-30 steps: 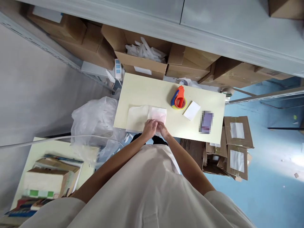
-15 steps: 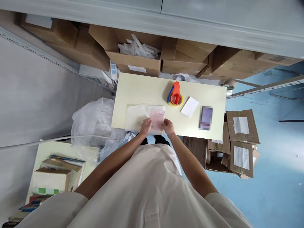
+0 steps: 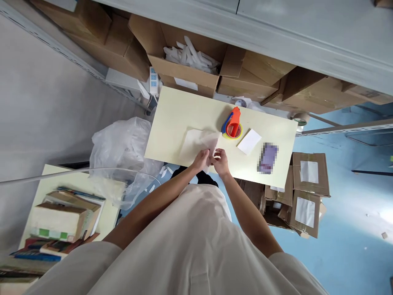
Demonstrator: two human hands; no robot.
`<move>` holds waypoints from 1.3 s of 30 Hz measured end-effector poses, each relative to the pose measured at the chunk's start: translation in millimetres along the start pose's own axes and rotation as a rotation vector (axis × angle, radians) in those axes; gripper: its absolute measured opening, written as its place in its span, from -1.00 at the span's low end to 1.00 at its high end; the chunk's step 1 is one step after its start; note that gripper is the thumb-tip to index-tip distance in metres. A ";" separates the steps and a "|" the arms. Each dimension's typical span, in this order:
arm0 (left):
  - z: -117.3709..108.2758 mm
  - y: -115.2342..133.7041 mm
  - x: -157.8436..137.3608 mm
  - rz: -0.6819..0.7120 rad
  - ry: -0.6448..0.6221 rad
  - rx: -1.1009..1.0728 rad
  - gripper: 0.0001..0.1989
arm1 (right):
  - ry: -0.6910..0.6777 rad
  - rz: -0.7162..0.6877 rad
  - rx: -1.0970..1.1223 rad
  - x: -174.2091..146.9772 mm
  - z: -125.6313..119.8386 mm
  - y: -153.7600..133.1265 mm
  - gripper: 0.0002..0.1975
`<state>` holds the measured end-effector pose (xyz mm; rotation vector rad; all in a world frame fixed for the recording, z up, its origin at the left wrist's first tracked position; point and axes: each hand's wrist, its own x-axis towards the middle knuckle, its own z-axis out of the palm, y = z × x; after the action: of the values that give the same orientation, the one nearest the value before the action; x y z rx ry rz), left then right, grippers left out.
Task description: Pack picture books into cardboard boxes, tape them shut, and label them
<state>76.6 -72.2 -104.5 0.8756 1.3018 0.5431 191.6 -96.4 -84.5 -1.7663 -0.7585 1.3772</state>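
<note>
A thin, whitish wrapping sheet lies on the cream table, its right end raised and folded over something pinkish that shows faintly through it. My left hand is closed on the folded part near the table's front edge. Close beside it, my right hand has its fingers curled in a pinch at the sheet's right edge. Beyond my hands stands an orange and blue tape dispenser with a yellow-edged roll. To its right is a small stack of white cards or paper.
A blurred purple item lies near the table's right end. Cardboard boxes are piled on the floor at right. An open carton holds white pieces at the back. Clear plastic bags bulge at the left edge.
The sheet's right end with the pinkish item has been lifted and turned from lying flat. My hands have come closer together. The whole view has tilted slightly.
</note>
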 end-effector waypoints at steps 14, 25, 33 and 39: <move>-61.3 -2.8 9.5 0.130 0.175 0.437 -0.66 | 0.169 0.009 -0.240 11.4 25.9 35.8 -0.51; -21.5 -16.0 -5.3 0.132 -0.014 0.384 -0.52 | 0.110 0.080 0.093 1.2 -11.1 28.7 -0.61; -21.2 2.2 -24.9 0.241 0.061 0.228 -0.51 | -0.009 -0.055 -0.056 0.4 13.5 2.9 -0.49; -58.1 3.8 -16.7 0.195 0.194 0.120 -0.54 | -0.054 -0.061 -0.122 8.5 66.6 2.5 -0.45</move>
<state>17.2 -68.6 -93.1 1.0775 1.4447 0.7235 129.1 -77.3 -99.8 -1.7899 -0.9363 1.3675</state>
